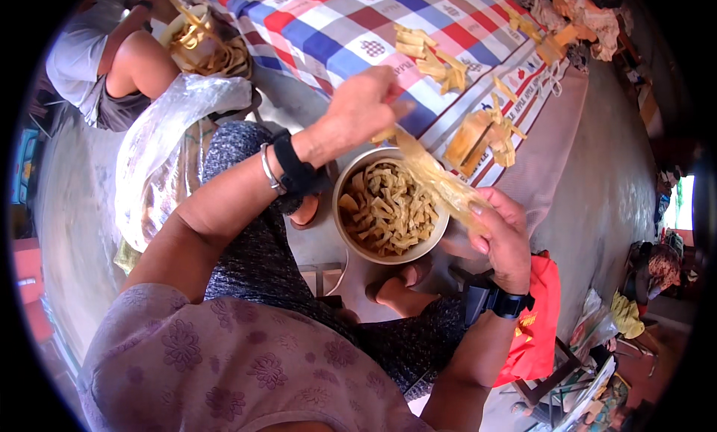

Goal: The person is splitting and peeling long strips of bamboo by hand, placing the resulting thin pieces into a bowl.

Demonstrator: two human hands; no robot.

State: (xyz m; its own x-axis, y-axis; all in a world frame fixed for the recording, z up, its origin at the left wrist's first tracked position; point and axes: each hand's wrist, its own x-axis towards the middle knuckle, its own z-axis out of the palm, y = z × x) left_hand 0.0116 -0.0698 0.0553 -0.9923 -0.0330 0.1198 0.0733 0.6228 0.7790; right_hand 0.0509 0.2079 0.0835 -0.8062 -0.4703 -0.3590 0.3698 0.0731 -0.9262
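A pale yellow, half-translucent strip (433, 174) stretches diagonally between my two hands. My left hand (362, 107), bent at the wrist, grips its upper end beside the checked cloth. At the lower right end, my right hand (506, 234) pinches the strip between thumb and fingers. Below the strip stands a round cream bucket (340, 212), more than half covered inside with short yellowish knotted pieces (388, 208). A wooden block (468, 142) lies on the cloth close to my hands, with loose yellow strips (506, 137) against it.
The checked cloth (328, 36) covers a low table ahead, with another bunch of strips (433, 58) on it. At far left a person (123, 66) sits by a bucket of strips (196, 40). A clear plastic bag (160, 159) is left of my knee; a red bag (539, 320) sits right.
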